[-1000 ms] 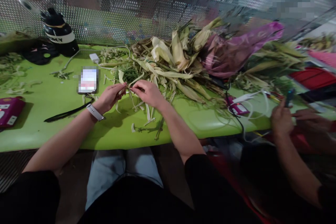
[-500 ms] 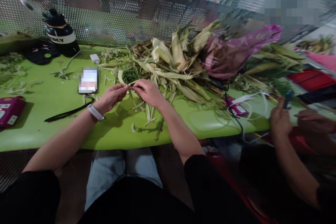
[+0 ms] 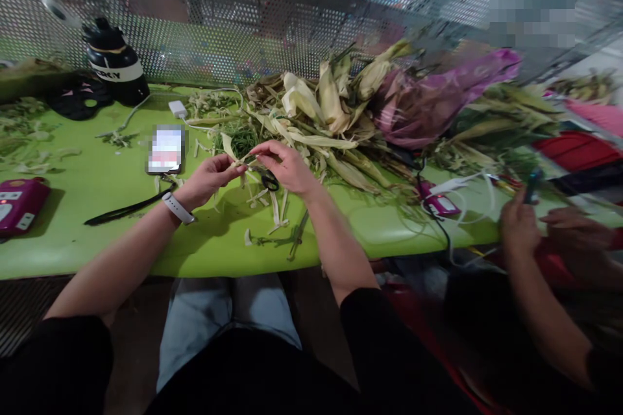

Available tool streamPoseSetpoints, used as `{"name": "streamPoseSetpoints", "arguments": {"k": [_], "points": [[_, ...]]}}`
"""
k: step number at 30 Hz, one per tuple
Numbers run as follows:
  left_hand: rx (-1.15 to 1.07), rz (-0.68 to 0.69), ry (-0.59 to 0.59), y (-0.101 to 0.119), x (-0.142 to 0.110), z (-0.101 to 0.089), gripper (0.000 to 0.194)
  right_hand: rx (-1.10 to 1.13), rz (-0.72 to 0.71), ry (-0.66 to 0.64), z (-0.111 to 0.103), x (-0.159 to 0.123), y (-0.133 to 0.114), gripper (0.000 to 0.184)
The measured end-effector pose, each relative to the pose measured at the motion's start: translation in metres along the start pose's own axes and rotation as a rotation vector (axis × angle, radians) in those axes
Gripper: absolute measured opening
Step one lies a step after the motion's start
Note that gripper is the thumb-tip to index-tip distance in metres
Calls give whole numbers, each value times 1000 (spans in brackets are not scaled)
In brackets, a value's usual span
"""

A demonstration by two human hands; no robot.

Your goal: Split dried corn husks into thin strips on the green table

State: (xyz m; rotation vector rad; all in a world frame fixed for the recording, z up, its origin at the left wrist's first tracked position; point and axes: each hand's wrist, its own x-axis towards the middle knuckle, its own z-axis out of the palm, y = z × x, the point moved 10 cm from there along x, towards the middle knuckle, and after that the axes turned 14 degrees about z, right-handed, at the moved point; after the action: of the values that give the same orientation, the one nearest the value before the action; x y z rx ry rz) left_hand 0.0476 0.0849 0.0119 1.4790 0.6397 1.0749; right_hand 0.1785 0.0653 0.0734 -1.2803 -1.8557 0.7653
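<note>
My left hand (image 3: pixel 213 175) pinches a pale corn husk piece (image 3: pixel 230 146), whose pointed end stands up above the fingers. Close to it, my right hand (image 3: pixel 285 167) has its thumb and fingertips brought together at the husk's other side, around something thin and too small to make out. Black looped handles, like those of small scissors (image 3: pixel 270 182), show just below the right fingers. Behind both hands lies a small heap of thin green strands (image 3: pixel 242 140). Loose husk strips (image 3: pixel 277 213) are scattered on the green table (image 3: pixel 209 249) beneath.
A big pile of corn husks (image 3: pixel 335 107) and a purple plastic bag (image 3: pixel 418 104) lie at the back. On the left are a phone (image 3: pixel 167 148), a black bottle (image 3: pixel 115 68) and a magenta box (image 3: pixel 22 204). At right, another person's hand (image 3: pixel 520 224) holds a phone.
My hands, fingertips nearly together before, have drawn slightly apart; my right hand has lifted a little. Black looped handles now show beneath it. The husk piece stays in my left fingers.
</note>
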Motion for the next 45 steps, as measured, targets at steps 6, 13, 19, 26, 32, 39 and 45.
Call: {"name": "streamPoseSetpoints", "arguments": {"k": [6,13,19,26,32,39,45], "points": [[26,13,-1,3,0,-1,23,80,39,-41,-2,0,5,20],[19,90,-67,9,1,5,25,228,382,-116,11,3,41,38],[140,70,-92,2,0,6,21,516,405,-7,32,13,58,39],[69,30,-110,-3,-2,10,26,682,462,112,11,18,77,33],[-8,-13,-20,-8,0,-1,31,581,546,-238,24,7,59,51],[3,5,-70,-2,0,7,29,484,384,-154,6,7,43,37],[-55,-23,-83,-6,-2,10,26,554,396,-72,1,9,49,33]]}}
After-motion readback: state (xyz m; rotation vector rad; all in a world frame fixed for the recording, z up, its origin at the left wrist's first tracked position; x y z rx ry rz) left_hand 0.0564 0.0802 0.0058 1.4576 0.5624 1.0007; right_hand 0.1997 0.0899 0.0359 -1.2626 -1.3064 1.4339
